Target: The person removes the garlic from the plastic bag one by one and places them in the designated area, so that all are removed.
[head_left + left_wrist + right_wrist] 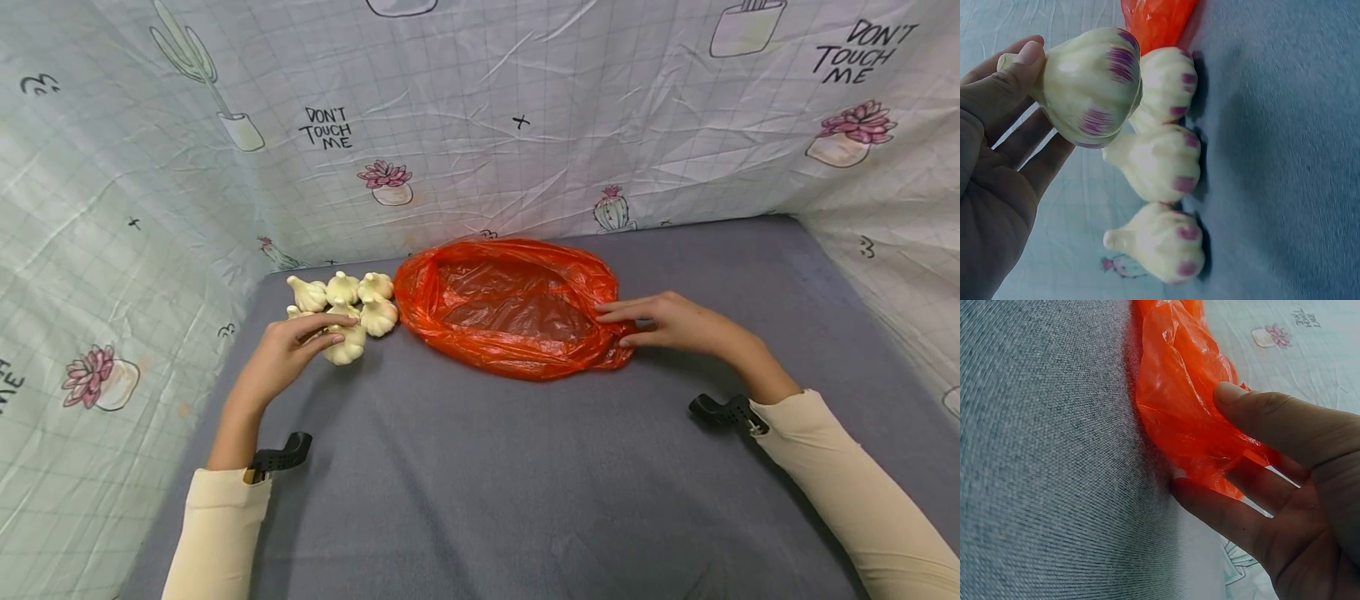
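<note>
Between thumb and fingers, my left hand pinches a garlic bulb by its stem, lifted above the table. Several more garlic bulbs with purple streaks lie grouped just behind it, some partly hidden by the hand. To their right, a red plastic bag lies with its mouth spread wide and facing up. My right hand holds the bag's right edge, with the thumb on one side of the crumpled film and fingers on the other. No bulb is visible inside the bag.
A grey cloth covers the table. Behind and at the sides hangs a pale printed curtain with cactus drawings, close to the bulbs and the bag. Each wrist carries a black camera mount.
</note>
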Demonstrator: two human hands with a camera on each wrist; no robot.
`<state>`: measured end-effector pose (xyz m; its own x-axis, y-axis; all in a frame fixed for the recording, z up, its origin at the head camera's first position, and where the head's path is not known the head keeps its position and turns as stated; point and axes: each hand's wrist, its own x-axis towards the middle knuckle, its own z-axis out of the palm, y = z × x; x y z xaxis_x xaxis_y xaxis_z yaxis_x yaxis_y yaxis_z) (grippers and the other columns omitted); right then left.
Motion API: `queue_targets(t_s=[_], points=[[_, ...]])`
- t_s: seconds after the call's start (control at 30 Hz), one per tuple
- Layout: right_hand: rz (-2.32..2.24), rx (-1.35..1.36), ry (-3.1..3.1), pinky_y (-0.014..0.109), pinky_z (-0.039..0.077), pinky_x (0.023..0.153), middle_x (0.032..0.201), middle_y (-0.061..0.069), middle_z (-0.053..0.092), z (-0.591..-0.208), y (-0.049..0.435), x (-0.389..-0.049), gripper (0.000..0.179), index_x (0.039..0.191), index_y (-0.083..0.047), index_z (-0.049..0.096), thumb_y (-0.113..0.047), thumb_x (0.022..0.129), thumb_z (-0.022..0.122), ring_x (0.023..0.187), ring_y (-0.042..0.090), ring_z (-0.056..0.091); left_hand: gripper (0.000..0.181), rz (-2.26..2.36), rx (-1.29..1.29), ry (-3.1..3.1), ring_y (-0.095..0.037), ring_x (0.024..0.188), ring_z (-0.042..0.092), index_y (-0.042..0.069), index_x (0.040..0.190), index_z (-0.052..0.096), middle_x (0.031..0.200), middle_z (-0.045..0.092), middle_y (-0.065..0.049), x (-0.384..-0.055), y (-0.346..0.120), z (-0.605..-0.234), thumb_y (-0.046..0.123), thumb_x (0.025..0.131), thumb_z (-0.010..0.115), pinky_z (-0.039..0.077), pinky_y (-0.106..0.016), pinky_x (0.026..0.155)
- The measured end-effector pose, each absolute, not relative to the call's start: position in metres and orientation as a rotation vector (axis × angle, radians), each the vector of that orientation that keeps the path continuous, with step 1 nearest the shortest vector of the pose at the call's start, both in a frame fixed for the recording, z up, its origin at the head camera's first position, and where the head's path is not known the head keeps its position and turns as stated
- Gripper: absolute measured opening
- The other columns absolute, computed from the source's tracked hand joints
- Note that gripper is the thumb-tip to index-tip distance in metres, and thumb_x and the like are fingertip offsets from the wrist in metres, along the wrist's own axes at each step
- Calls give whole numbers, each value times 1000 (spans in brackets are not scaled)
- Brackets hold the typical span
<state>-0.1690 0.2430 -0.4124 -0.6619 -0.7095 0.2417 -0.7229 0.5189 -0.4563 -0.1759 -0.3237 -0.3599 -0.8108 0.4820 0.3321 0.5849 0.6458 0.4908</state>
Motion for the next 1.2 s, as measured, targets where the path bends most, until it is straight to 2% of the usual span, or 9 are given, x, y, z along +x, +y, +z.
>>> queue_targets(t_s=[0.17,0.5,0.7,0.9,1.2], points=[[835,1281,-2714,39,55,82,140,13,62,-412,243,-169,47,133,-5,68,-7,87,80,115,23,65,29,-908,-866,-2688,5,100,62,13,119,76,113,76,-3,-173,-333,-360,1,93,72,44,-11,78],[832,1293,-2729,49,55,88,140,14,61,-412,243,-169,47,133,-4,67,-7,88,79,121,31,62,30,-851,-777,-2692,13,107,57,14,121,76,120,73,-8,-165,-350,-353,2,93,71,42,-7,81],[830,1283,-2736,48,55,87,141,12,61,-413,244,-169,46,133,-6,68,-9,89,79,121,30,63,32,-902,-777,-2687,12,108,58,11,121,75,118,74,-10,-163,-359,-353,-3,93,70,43,-6,83],[824,1275,-2752,45,55,86,141,11,61,-414,245,-170,46,134,-7,68,-11,89,79,118,25,63,31,-911,-722,-2729,10,107,59,12,123,74,120,73,-12,-159,-369,-354,-1,96,67,43,-7,82],[833,1283,-2743,51,54,89,141,12,61,-414,244,-169,47,133,-5,68,-9,88,79,122,32,62,28,-894,-674,-2765,12,108,56,13,123,74,121,72,-14,-158,-379,-357,3,98,66,41,-6,82]])
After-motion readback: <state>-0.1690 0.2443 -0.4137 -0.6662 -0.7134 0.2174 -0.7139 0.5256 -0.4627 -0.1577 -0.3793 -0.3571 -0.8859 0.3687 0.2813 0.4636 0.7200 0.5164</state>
